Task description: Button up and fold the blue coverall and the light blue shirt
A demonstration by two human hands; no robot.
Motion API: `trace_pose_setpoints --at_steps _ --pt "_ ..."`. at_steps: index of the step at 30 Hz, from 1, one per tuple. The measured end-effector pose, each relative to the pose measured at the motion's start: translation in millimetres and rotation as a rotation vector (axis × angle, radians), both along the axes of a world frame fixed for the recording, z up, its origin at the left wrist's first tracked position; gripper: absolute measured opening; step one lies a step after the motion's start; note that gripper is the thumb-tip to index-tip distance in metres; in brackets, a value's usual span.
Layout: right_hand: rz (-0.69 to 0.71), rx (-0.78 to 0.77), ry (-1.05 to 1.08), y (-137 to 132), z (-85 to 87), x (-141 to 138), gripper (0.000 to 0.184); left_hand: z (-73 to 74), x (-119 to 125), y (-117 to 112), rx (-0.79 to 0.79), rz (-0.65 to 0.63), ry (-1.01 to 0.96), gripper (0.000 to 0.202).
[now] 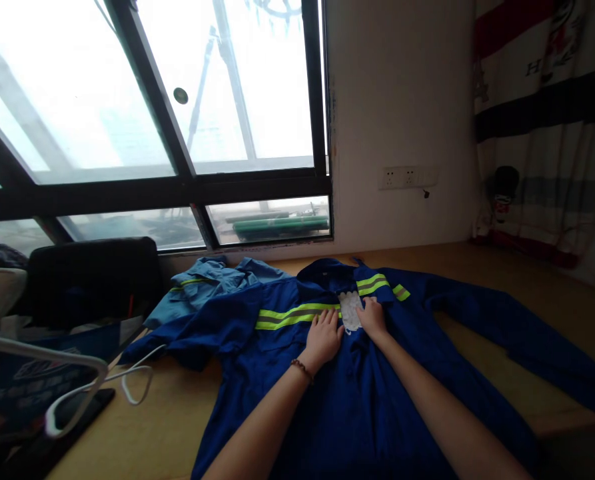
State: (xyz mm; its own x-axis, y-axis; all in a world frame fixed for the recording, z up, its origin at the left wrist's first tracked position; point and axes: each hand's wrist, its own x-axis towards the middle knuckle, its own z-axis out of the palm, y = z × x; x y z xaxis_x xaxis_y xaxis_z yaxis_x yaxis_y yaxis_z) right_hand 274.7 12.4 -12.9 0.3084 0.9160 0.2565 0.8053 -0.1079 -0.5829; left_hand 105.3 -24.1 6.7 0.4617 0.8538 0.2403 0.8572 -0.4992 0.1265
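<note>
A dark blue work jacket (287, 387) with yellow-green and grey reflective bands lies spread on the wooden table, collar toward the window. My left hand (324, 337) rests flat on the left chest part, fingers outstretched over the band's lower edge. Between my hands, a white piece with a scalloped edge (350, 311) shows at the front opening. My right hand (372, 318) is closed at the jacket's front edge, right beside the white piece, with a fingertip touching it. Its inner fingers are partly hidden.
Behind the left sleeve lies a crumpled light blue garment (212, 283) with a yellow band. At left are a black bag (97, 267), a bent white tube (77, 363) and a dark flat device (84, 408). The wooden table (152, 427) meets a wall with sockets (400, 177).
</note>
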Motion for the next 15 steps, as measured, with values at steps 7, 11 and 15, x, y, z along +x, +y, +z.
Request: trace_pose_setpoints --at_steps 7,11,15 --pt "0.174 -0.062 0.024 -0.1 17.7 4.9 0.023 -7.7 4.4 43.4 0.016 0.04 -0.072 0.047" --pt "0.21 -0.067 0.07 -1.1 15.7 -2.2 0.027 -0.9 4.3 46.9 0.038 0.023 -0.171 0.036" --pt "0.22 -0.097 0.116 -1.8 9.4 -4.1 0.03 1.1 2.3 44.3 0.029 -0.072 -0.249 0.025"
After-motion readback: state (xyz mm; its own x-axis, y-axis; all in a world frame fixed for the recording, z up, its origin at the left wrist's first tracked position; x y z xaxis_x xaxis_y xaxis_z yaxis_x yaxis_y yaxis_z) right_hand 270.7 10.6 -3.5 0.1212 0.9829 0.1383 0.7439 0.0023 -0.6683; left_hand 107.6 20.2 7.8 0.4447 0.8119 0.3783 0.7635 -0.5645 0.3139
